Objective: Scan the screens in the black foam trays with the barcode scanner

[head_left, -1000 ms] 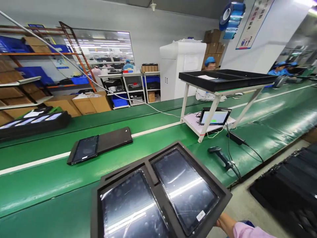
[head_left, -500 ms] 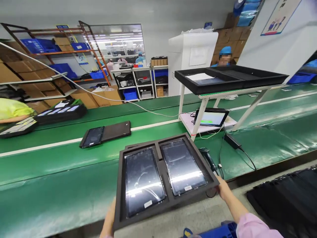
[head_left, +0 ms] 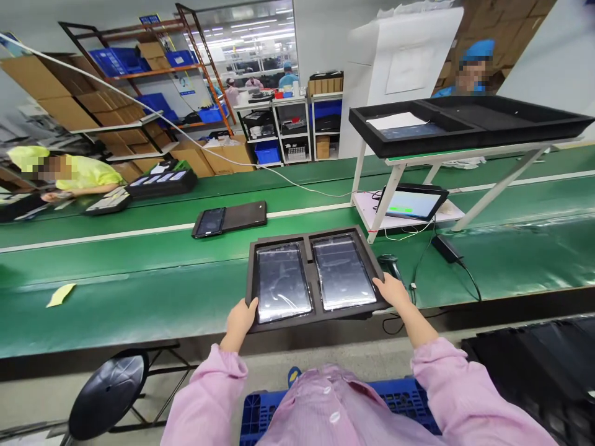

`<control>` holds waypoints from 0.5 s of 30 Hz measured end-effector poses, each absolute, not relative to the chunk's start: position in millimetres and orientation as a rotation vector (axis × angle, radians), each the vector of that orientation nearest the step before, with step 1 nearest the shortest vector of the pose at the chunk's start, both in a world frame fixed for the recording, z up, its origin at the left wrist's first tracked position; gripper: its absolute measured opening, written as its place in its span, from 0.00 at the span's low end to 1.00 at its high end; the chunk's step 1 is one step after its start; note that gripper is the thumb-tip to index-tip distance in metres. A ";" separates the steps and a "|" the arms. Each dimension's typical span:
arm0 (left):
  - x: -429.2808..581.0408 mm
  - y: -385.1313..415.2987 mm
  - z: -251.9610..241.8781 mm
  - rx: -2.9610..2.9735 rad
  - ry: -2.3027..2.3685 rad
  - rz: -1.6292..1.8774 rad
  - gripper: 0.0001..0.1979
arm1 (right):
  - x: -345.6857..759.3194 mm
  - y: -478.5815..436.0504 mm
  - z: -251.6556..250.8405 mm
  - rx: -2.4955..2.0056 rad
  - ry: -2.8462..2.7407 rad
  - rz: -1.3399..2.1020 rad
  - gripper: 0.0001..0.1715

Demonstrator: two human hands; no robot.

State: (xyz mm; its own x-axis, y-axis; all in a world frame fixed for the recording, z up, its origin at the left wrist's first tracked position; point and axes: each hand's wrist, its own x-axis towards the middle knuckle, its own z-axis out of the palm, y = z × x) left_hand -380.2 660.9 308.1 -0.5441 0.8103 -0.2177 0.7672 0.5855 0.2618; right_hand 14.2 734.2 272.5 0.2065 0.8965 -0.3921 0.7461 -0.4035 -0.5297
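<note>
Black foam formed the flat rectangular tray (head_left: 310,236), gripped at its near corners by curled fingers of the left hand (head_left: 242,317) and right hand (head_left: 391,290). Two glossy tablets (head_left: 282,280) lay inside, over the green conveyor belt (head_left: 139,291).

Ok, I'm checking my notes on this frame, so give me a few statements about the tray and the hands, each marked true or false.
1. Both hands grip the tray: true, the left hand at its near left corner, the right hand at its near right corner.
2. The tray holds three tablets: false, it holds two, side by side.
3. The tray is over the green belt: true.
4. The stool stands to the person's right: false, it is at the lower left.
5. The lit screen sits on top of the white stand: false, it sits under it.
</note>
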 end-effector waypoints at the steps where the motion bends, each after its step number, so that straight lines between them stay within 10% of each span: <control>1: -383.1 663.1 312.2 1.301 2.511 0.172 0.20 | 14.7 734.7 275.9 -2.271 -1.602 0.937 0.18; 15: -396.4 728.8 312.3 1.446 2.420 0.254 0.16 | -1.8 767.7 280.2 -2.341 -1.649 0.640 0.18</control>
State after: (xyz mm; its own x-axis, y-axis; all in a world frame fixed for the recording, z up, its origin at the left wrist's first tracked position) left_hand -396.4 728.8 312.3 -0.4426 0.8800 -0.1722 0.8250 0.4749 0.3065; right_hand -1.8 767.7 280.2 0.2806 0.9321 -0.2289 0.8424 -0.3535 -0.4067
